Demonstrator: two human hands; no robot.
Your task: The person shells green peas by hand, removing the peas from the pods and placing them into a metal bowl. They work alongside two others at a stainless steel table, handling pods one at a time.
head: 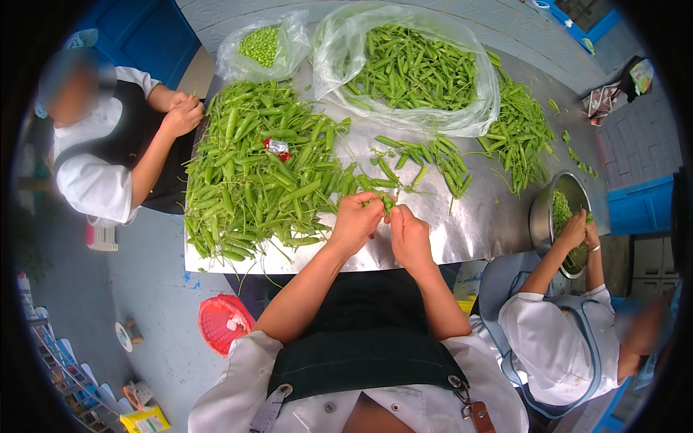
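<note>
Both my hands meet above the front edge of the steel table [487,216]. Between my fingertips is a green pea pod [388,203]. My left hand [357,222] pinches it from one side, and my right hand [410,233] grips it from the other. Whether the pod is split cannot be made out. Just left of my hands spreads a large heap of pea pods [260,178], with a red and silver wrapper [278,148] lying on top. A few loose pods [427,157] are scattered beyond my fingers.
A clear plastic bag of pods [417,70] and a smaller bag of shelled peas [260,46] stand at the back. More pods [520,135] lie rightward. One co-worker [108,135] handles something at left; another [563,330] works over a metal bowl [541,216]. A red basket [216,325] sits on the floor.
</note>
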